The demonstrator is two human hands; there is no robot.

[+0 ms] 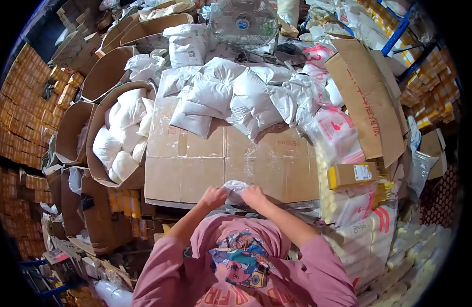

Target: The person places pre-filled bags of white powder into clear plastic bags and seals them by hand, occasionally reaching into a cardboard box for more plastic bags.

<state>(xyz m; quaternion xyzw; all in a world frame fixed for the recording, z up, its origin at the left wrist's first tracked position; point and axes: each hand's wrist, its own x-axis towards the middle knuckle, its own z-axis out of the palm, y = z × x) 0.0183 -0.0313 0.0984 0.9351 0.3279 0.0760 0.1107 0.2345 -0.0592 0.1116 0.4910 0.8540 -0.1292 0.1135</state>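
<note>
Close to my body, at the near edge of a cardboard-covered table [195, 176], both hands grip a white plastic bag [236, 189]. My left hand [214, 197] is closed on its left side, and my right hand [254, 197] is closed on its right side. The bag's lower part drops out of sight below the table edge, so its contents cannot be made out. Farther back on the cardboard lies a heap of filled white bags [236, 94], apart from my hands.
To the left, a cardboard box [92, 169] holds several filled white bags. A fan [243, 23] stands behind the heap. On the right are a small brown box [351, 175], red-printed plastic packs [333, 133] and a tall cardboard flap [356, 102].
</note>
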